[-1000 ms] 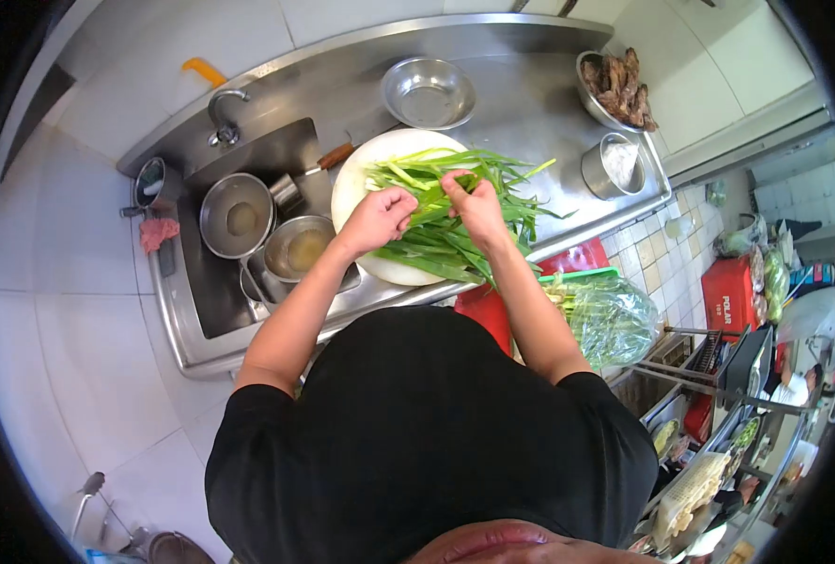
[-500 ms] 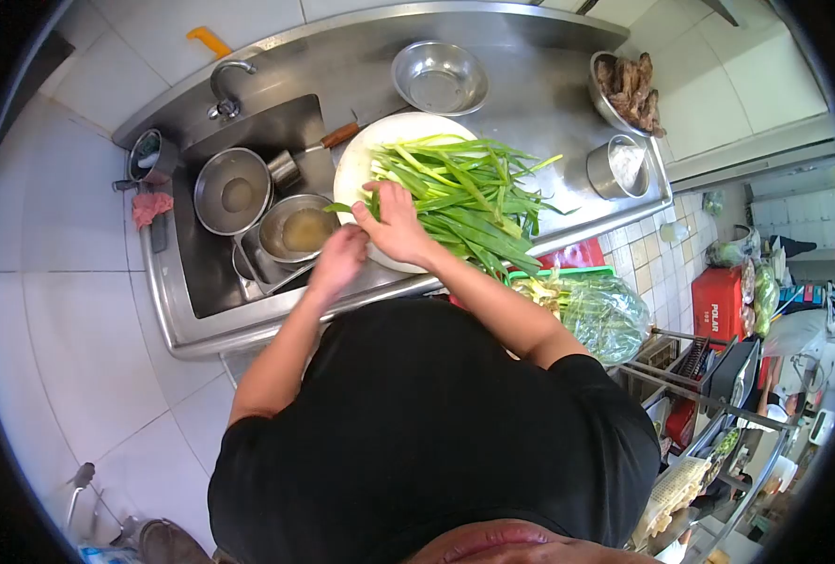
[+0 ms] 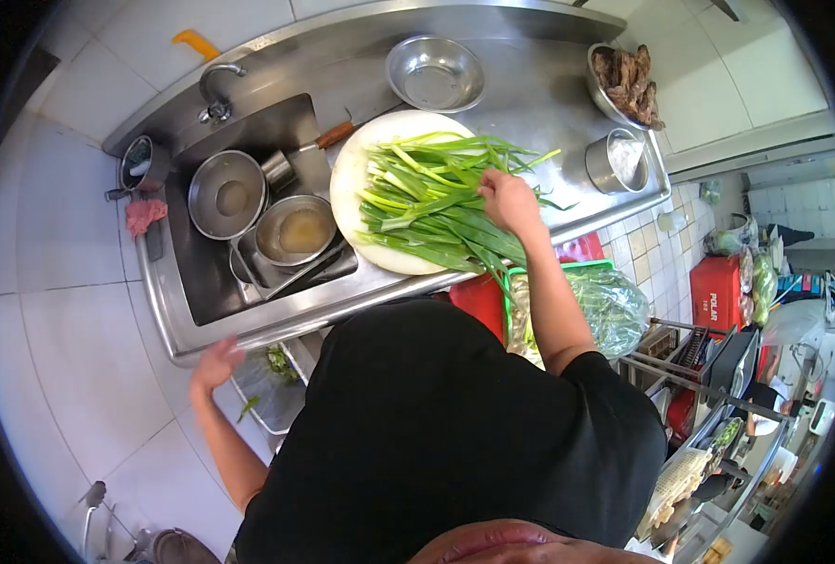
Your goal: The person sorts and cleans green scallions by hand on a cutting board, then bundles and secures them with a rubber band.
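One loose leaf [image 3: 248, 408] shows at a bin [image 3: 284, 404] already holding green scraps, near the spread, empty left hand [image 3: 215, 365]. Farther off, the right hand [image 3: 511, 200] touches long greens [image 3: 427, 193], grip unclear; a thick pile remains uncut on a round board [image 3: 346, 193].

Green leaves [image 3: 445, 202] lie against a whitish board [image 3: 349, 193].

Meat pieces [image 3: 628, 80] fill a bowl; an orange-handled tool [image 3: 196, 44] lies behind the faucet [image 3: 214, 94]
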Demonstrator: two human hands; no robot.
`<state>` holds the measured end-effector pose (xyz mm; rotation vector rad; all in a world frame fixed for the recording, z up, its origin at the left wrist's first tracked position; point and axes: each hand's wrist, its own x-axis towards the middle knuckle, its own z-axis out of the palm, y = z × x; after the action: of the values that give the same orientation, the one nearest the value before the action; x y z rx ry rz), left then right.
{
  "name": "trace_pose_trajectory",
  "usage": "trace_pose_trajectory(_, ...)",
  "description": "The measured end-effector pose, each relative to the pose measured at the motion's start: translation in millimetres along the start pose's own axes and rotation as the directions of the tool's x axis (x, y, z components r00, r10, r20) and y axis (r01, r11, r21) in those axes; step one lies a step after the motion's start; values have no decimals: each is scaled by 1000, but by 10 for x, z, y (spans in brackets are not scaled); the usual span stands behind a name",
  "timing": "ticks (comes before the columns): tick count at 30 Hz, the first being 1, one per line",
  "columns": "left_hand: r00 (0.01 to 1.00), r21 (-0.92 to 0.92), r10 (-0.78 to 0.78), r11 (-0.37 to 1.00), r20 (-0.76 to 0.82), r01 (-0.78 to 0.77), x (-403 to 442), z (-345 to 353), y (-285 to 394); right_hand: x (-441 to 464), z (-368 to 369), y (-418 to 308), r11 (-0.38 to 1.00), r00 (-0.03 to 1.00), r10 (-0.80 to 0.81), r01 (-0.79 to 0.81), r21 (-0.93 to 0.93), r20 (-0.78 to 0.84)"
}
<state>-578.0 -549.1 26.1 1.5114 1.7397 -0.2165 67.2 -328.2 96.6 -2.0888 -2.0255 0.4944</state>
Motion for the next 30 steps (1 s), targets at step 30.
trace_pose_trajectory(30, 465, -143, 869, 445, -168, -884, 1099, -23, 4541, -847, -91, -305, 883, 962, -275, 250, 398, 6)
